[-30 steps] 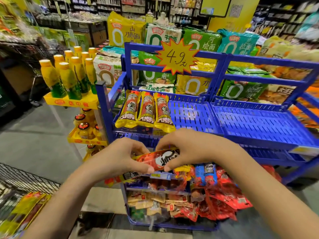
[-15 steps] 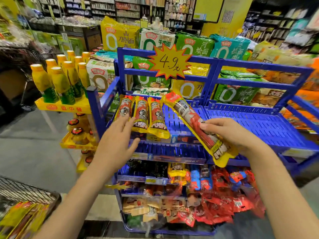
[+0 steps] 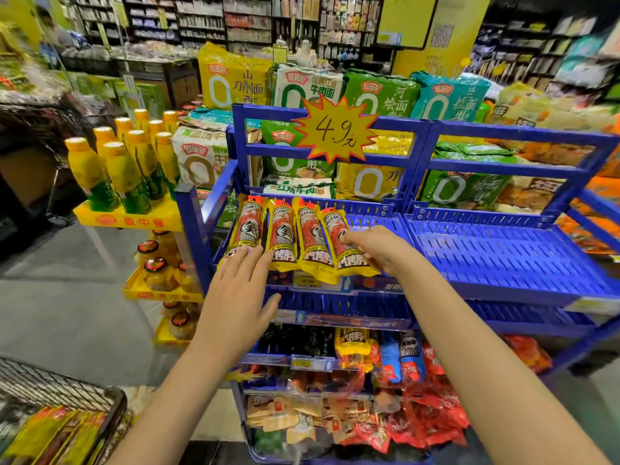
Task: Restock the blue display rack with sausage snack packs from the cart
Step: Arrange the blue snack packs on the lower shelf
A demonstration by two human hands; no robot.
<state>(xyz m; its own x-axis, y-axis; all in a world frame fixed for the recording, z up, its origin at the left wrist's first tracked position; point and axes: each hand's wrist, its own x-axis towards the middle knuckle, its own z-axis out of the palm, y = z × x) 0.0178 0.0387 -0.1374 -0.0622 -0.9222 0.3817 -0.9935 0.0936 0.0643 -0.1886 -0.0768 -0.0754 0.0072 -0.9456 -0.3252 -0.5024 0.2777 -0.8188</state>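
Observation:
Several yellow-and-red sausage snack packs (image 3: 285, 234) lie side by side at the left of the top shelf of the blue display rack (image 3: 503, 253). My right hand (image 3: 375, 245) rests on the rightmost pack (image 3: 339, 239), fingers curled over its middle. My left hand (image 3: 240, 285) is flat with straight fingers, its fingertips touching the lower end of the leftmost pack (image 3: 246, 226). The cart (image 3: 60, 391) shows at the bottom left with more yellow packs (image 3: 50, 434) inside.
The right part of the top shelf is bare blue slats. Lower shelves hold red, blue and yellow snack packs (image 3: 385, 397). A yellow stand of bottles (image 3: 124, 172) is on the left. Noodle bags (image 3: 302, 85) and a 4.9 price sign (image 3: 335, 130) sit behind the rack.
My right hand carried a sausage pack from below up to the top shelf and laid it as the rightmost in the row. My left hand moved to the leftmost pack's lower end.

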